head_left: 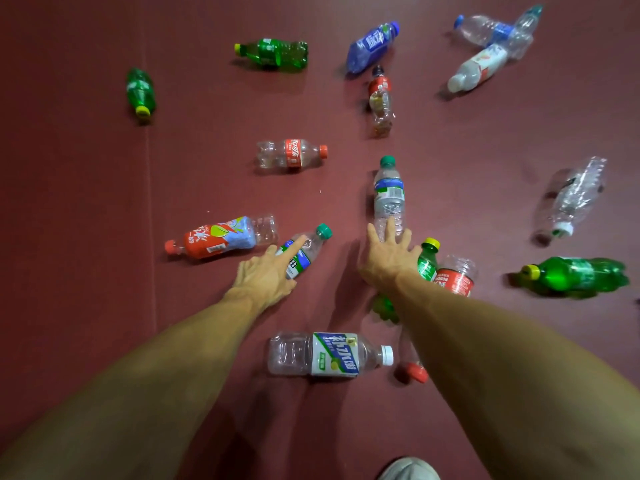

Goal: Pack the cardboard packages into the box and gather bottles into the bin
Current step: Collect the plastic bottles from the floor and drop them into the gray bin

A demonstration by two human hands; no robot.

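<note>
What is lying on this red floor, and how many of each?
Green bottles: four, yellow caps, left, top, right, one partly hidden mid-floor.
Blue bottle: one, top centre.
Red-labelled clear bottles: four, across the middle.
Green-capped water bottles: two, clear, at the hands.
Other clear or whitish bottles: five, top right, right, near.
Red-capped bottle: one, partly hidden, near.
Floor: dark red.
Shoe: one, grey, bottom edge.
Left hand: touching one water bottle.
Right hand: fingers spread on the other.
</note>
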